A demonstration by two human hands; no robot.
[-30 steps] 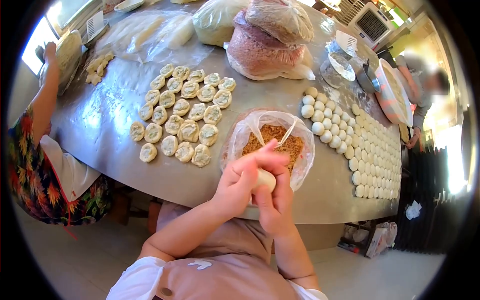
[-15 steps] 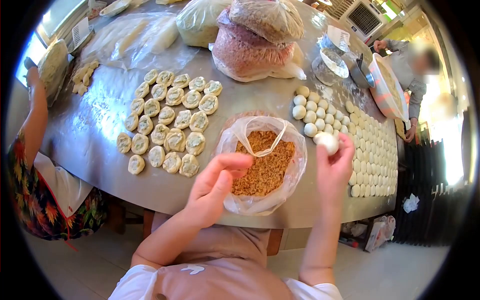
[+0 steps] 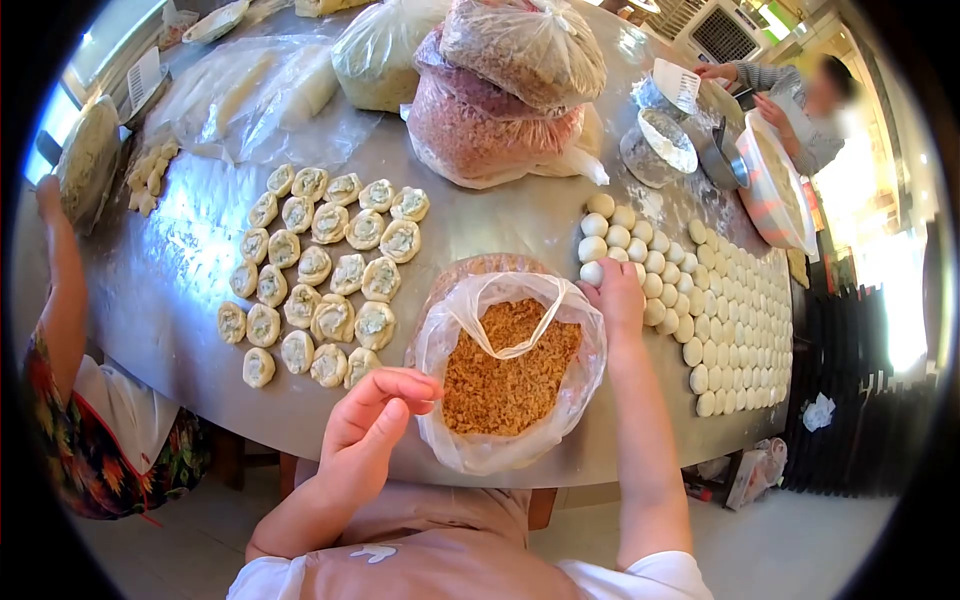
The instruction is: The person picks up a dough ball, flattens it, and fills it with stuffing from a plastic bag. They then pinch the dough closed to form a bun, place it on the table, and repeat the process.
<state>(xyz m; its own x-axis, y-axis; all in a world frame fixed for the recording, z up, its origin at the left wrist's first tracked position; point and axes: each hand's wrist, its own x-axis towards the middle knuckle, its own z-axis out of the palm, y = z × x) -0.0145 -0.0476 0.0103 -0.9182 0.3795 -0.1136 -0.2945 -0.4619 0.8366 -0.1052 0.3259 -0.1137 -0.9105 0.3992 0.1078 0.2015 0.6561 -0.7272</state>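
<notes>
My right hand (image 3: 615,298) is at the near left corner of the group of white dough balls (image 3: 638,250). Its thumb and index finger are around one dough ball (image 3: 591,274), on the table beside the others. My left hand (image 3: 372,428) hovers at the left rim of a clear plastic bag (image 3: 477,462), fingers bent, thumb apart, nothing between them. The bag stands open and holds a crumbly brown filling (image 3: 510,375). Left of it, flattened dough rounds with pale filling (image 3: 330,318) lie in rows.
Tied bags of filling (image 3: 500,140) are stacked at the back. Rows of smaller dough pieces (image 3: 740,340) spread to the right. A floury metal bowl (image 3: 655,150) and a large basin (image 3: 775,190) stand beyond. One person (image 3: 815,110) works at right, another person's arm (image 3: 65,270) at left.
My right hand has carried the dough ball left and down to the group's edge. My left hand has drawn back left and lower. The view has shifted; the person at right has raised both hands.
</notes>
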